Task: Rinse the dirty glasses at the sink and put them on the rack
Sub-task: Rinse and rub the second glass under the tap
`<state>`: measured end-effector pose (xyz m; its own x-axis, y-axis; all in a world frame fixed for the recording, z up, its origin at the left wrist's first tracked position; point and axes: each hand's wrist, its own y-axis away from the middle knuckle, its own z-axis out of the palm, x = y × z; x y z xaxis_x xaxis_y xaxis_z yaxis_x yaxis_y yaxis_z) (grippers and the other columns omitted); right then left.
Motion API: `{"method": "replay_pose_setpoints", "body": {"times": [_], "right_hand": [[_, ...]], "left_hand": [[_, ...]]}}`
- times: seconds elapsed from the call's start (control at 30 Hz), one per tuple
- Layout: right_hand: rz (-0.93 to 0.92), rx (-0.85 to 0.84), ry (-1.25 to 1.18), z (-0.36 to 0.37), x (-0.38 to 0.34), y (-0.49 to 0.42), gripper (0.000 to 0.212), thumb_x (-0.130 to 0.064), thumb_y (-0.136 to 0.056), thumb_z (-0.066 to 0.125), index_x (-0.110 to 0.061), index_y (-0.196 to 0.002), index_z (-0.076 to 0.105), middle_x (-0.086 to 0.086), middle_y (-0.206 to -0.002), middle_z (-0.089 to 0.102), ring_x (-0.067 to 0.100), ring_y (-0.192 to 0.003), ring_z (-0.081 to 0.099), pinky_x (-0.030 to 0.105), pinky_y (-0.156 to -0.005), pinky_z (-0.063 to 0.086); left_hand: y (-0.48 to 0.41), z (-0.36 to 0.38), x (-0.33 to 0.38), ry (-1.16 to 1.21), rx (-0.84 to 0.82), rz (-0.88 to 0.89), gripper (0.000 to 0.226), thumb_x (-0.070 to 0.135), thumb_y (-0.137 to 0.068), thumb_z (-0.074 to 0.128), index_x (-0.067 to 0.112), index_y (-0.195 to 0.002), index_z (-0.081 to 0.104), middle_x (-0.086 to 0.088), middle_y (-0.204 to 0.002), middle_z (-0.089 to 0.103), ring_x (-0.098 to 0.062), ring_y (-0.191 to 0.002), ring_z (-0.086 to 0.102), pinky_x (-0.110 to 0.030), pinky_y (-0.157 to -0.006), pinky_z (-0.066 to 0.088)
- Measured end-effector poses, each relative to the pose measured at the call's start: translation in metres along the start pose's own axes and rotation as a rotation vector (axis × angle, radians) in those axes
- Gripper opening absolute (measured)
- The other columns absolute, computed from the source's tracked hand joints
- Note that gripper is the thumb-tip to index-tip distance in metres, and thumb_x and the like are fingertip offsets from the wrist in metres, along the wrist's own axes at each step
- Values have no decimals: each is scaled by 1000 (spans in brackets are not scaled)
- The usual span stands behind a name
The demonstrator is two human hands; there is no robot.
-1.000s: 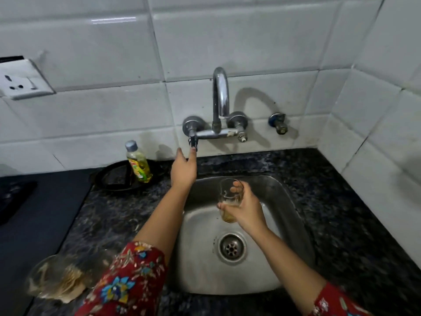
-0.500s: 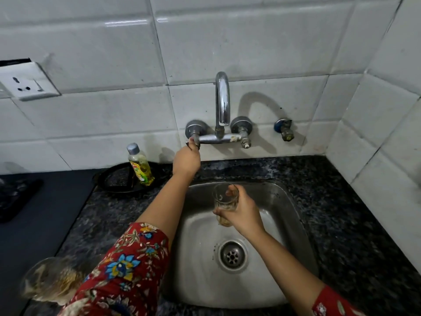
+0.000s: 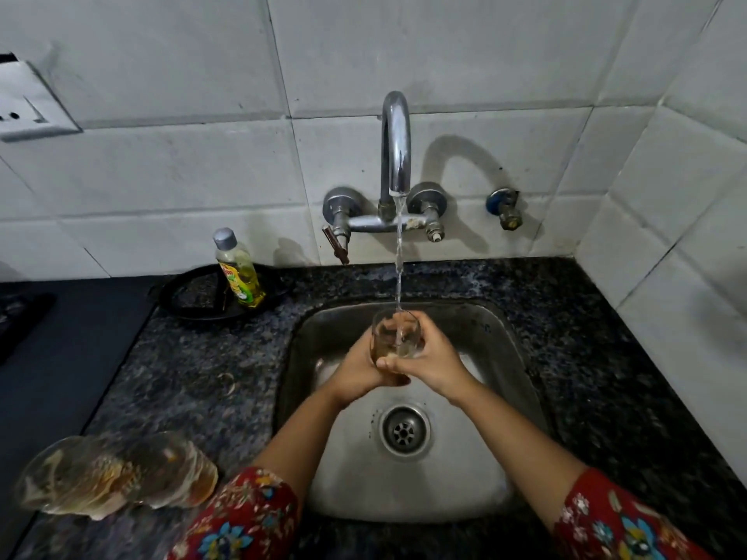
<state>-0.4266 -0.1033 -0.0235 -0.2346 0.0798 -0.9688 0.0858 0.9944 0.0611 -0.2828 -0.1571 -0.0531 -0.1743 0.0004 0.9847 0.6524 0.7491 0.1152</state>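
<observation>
A small clear glass (image 3: 394, 337) with yellowish liquid in its bottom is held upright over the steel sink (image 3: 505, 357). Water runs from the chrome tap (image 3: 396, 147) straight into it. My left hand (image 3: 359, 367) wraps the glass from the left and below, and my right hand (image 3: 432, 357) wraps it from the right. Two or more dirty glasses (image 3: 117, 476) with brown residue stand on the counter at the lower left. No rack is in view.
A bottle of yellow dish liquid (image 3: 238, 268) stands on a black round tray (image 3: 194, 297) left of the sink. The dark speckled counter (image 3: 194, 381) surrounds the basin. A tap lever (image 3: 335, 240) points down left. A drain (image 3: 404, 430) sits mid-basin. White tiled walls close the back and right.
My left hand left the tap lever and came down onto the glass. Water now flows from the spout into the glass, which my right hand moved under the stream.
</observation>
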Motion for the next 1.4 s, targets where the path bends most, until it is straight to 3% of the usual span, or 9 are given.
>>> {"method": "replay_pose_setpoints", "body": {"times": [0.17, 0.33, 0.43, 0.57, 0.73, 0.9, 1.07, 1.23, 1.4], "right_hand": [[-387, 83, 610, -16, 2, 12, 66, -26, -74, 73, -23, -132, 43, 0, -136, 41, 13, -127, 35, 38, -110, 27], [-559, -622, 1404, -17, -11, -9, 37, -12, -89, 50, -25, -123, 56, -3, -134, 54, 16, -132, 40, 48, -118, 0], [-523, -753, 1771, 2, -22, -35, 26, -22, -93, 49, -20, -117, 61, -1, -128, 58, 19, -127, 44, 43, -119, 10], [-111, -747, 1488, 18, -28, -43, 25, -17, -91, 45, -19, -112, 59, 5, -121, 58, 23, -107, 51, 35, -88, 35], [-382, -634, 1529, 2, -21, -32, 24, -11, -91, 50, -10, -112, 61, 8, -115, 62, 14, -99, 57, 24, -96, 38], [-225, -691, 1584, 17, -8, -24, 28, -14, -87, 48, -11, -112, 60, 9, -113, 61, 25, -97, 58, 31, -71, 44], [-498, -702, 1760, -2, -9, -20, 21, -11, -92, 46, -14, -102, 64, 4, -111, 64, 25, -100, 61, 34, -76, 45], [-329, -687, 1651, 11, -13, -12, 23, -11, -89, 47, -8, -106, 62, 11, -113, 63, 29, -102, 60, 31, -69, 43], [-610, -690, 1772, -7, -17, -13, 23, -7, -91, 46, -12, -102, 65, 6, -110, 65, 28, -104, 60, 36, -87, 44]], "left_hand": [[-9, -2, -7, 7, 110, 31, 62, -18, -57, 66, 13, -110, 58, 0, -102, 66, -1, -92, 66, -16, -78, 51], [-8, -8, -19, -169, 34, -3, 71, -8, -51, 71, 9, -118, 54, -7, -114, 64, -12, -106, 62, -22, -91, 50], [-6, 3, -12, -181, 144, -14, 65, -17, -63, 71, 5, -122, 55, 3, -106, 62, 7, -91, 60, -3, -77, 45], [-11, 10, -19, -278, 467, 106, 46, 8, -62, 78, 13, -105, 61, -1, -97, 67, -7, -89, 65, -21, -77, 52], [-7, -11, -8, -298, 29, 10, 65, -3, -64, 80, 19, -120, 55, 14, -109, 59, 5, -98, 56, 0, -79, 41], [2, 12, -2, -324, 314, 88, 36, 3, -66, 75, 14, -99, 65, 13, -88, 67, 4, -83, 63, -5, -69, 44], [3, -5, -6, -285, -13, 51, 53, 2, -57, 78, 20, -104, 62, 22, -92, 66, 5, -92, 61, -3, -75, 45], [5, 14, -9, -328, 250, 87, 38, 0, -64, 75, 11, -99, 64, 8, -92, 66, 10, -82, 60, -12, -73, 47], [2, -2, -8, -401, 3, 27, 52, -2, -64, 81, 12, -110, 63, 17, -100, 60, 14, -85, 57, -2, -75, 43]]}}
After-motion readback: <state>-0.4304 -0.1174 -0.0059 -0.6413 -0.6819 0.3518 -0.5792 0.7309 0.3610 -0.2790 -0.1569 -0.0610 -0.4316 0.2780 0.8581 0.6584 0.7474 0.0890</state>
